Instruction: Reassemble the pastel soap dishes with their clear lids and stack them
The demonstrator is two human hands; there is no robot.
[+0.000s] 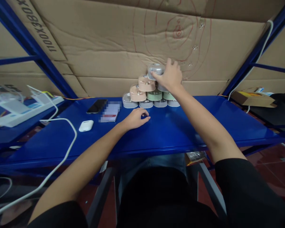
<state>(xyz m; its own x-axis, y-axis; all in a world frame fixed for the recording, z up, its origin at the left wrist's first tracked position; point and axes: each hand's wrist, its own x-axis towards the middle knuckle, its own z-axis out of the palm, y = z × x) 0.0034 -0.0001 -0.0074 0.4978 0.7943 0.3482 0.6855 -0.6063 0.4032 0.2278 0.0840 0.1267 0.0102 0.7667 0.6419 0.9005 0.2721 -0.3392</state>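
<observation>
Small rounded plastic cases are stacked as a pyramid against the cardboard at the back of the blue table. At its peak is a grey case (155, 70) with a clear lid, and my right hand (172, 75) grips it, thumb at the front and fingers behind. Below it come a peach case (146, 84), another peach case (138, 94) and a green case (155, 94). Grey cases (146, 103) form the bottom row. My left hand (136, 118) rests on the table in front of the stack, loosely curved and empty, thumb and fingers apart.
Left of the stack lie a dark phone (97, 106), a blurred-out flat item (111, 111) and a white earbud case (86, 125). A white cable (73, 136) crosses the table's left side near a power strip (26, 110). A cardboard box (254, 98) sits far right.
</observation>
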